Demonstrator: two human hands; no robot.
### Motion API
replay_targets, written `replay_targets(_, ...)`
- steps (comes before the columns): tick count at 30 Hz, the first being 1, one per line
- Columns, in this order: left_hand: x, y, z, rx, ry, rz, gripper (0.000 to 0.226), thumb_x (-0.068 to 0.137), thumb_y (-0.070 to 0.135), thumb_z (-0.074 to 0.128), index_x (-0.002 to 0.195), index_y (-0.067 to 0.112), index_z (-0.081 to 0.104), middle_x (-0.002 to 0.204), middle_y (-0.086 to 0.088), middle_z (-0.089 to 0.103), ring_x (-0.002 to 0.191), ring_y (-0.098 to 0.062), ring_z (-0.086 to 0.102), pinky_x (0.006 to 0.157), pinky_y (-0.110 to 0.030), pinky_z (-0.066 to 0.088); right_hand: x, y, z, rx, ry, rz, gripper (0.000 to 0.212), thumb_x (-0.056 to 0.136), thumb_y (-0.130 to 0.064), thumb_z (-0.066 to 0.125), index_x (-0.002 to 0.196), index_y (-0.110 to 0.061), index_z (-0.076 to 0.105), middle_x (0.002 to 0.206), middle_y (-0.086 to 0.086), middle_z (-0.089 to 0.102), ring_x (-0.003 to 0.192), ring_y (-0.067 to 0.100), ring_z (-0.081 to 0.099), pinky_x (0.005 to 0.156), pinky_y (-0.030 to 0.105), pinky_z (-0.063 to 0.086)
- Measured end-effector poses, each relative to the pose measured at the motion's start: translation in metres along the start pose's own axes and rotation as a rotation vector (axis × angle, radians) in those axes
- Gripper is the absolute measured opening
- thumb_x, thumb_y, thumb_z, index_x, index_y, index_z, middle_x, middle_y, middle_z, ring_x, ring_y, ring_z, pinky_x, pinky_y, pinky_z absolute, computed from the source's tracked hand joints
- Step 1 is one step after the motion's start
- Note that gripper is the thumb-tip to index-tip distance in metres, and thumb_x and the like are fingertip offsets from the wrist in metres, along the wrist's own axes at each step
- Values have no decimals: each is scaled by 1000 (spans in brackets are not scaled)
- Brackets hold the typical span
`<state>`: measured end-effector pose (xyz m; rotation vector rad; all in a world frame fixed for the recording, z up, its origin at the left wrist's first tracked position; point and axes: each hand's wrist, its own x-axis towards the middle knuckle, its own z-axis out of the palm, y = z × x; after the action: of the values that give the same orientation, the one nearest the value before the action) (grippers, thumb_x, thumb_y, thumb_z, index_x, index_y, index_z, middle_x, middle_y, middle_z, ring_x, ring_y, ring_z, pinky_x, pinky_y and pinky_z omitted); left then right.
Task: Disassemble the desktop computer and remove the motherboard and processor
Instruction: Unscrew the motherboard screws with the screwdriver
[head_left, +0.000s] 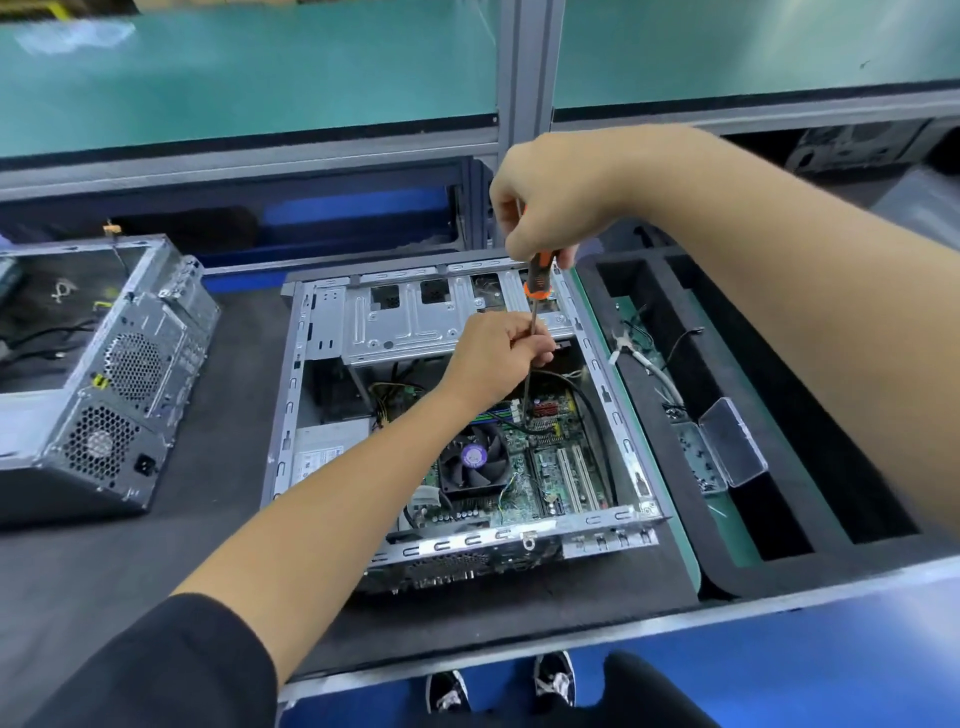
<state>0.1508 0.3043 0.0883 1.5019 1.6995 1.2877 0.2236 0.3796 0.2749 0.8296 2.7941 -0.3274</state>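
One opened desktop case (457, 405) lies flat on the dark mat (156, 561), toward the mat's right edge, side panel off and interior facing up. One motherboard (545, 467) sits in the case's near right quarter. On it: one black cooler fan (474, 460) with a purple hub label, writing too small to read, and two pale expansion slots (576, 478) just right of the fan. One silver drive cage (415, 322) spans the far end of the case. One grey power supply (324, 449) occupies the near left quarter; its label print is illegible.

One screwdriver (535, 312), orange-and-black handle, stands nearly upright over the board, tip down at the board's far right area. The right hand (550, 202) grips the handle top, fingers curled round it. The left hand (501, 351) pinches the metal shaft lower down, fingers curled about it.

One second case (109, 384) stands at the mat's left edge, rear panel toward the camera, showing two round perforated vents and one power socket.

Right of the mat, a black foam tray (727, 566) with cut-out compartments holds loose cables (644, 358) and one clear plastic box (727, 447), lid open, with small dark parts inside. No brand name can be read anywhere.

Two shoes (498, 686) show below the bench's near edge.
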Motion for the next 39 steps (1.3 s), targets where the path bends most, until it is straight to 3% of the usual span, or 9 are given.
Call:
replay_targets(5, -2, -2, 7, 41, 71, 52, 21, 86, 9, 65, 66, 3, 69, 63, -6, 68, 59, -23, 62, 59, -38, 51, 1, 5, 2, -80, -1, 31, 16, 84, -23, 48, 77, -9, 54, 52, 2, 68, 44, 15, 66, 60, 31, 49)
replay_targets(8, -1, -4, 7, 55, 74, 46, 21, 85, 13, 67, 67, 4, 69, 61, -8, 67, 56, -27, 59, 55, -41, 48, 3, 7, 3, -129, 55, 10, 12, 80, -18, 50, 71, -10, 53, 45, 2, 63, 35, 12, 56, 52, 27, 42)
replay_targets(14, -1, -13, -2, 24, 107, -4, 18, 82, 19, 73, 73, 3, 73, 64, -10, 68, 62, -35, 62, 62, -50, 53, 6, 12, 14, 51, 215, -78, 28, 77, -36, 67, 79, -9, 61, 70, 6, 68, 56, 12, 55, 47, 25, 35)
replay_targets(16, -2, -14, -3, 35, 99, -5, 19, 82, 22, 74, 74, 4, 74, 65, -11, 68, 62, -37, 62, 61, -51, 54, 5, 10, 17, 127, 211, -47, 37, 83, -45, 62, 76, -9, 54, 65, 6, 65, 53, 13, 61, 45, 23, 34)
replay_targets(19, -1, -15, -3, 34, 85, -5, 19, 81, 24, 75, 75, 6, 74, 66, -11, 68, 63, -37, 62, 61, -52, 54, 4, 8, 16, 147, 183, -6, 31, 88, -35, 60, 74, -11, 46, 51, 3, 62, 46, 20, 67, 42, 23, 39)
replay_targets(24, -1, -25, -5, 142, -32, -17, 16, 84, 28, 72, 75, 16, 71, 65, -10, 66, 62, -31, 57, 59, -40, 47, -1, 12, 7, 83, 49, -102, 21, 81, -22, 70, 88, -21, 50, 78, 0, 70, 44, 1, 62, 43, 22, 38)
replay_targets(28, -8, -39, 1, 280, -210, -64, 10, 91, 18, 63, 85, 16, 71, 79, -16, 70, 65, -32, 59, 66, -35, 47, -2, 18, 4, 39, 27, -142, 30, 75, -17, 76, 94, -21, 53, 91, 2, 66, 64, 10, 63, 48, 21, 38)
replay_targets(34, -10, -44, 7, 337, -126, -105, 10, 87, 18, 68, 83, 11, 74, 78, -6, 71, 73, -27, 64, 73, -35, 49, -3, 19, 12, 175, 76, -201, 33, 71, -10, 77, 97, -18, 58, 92, 1, 67, 74, 18, 69, 54, 26, 49)
replay_targets(39, -12, -42, 11, 394, -79, -81, 22, 86, 23, 70, 78, 3, 69, 69, -10, 67, 63, -24, 59, 57, -19, 40, -4, 26, 27, 382, 218, -157, 36, 80, -37, 74, 96, -10, 55, 86, 4, 63, 59, 18, 70, 56, 36, 60)
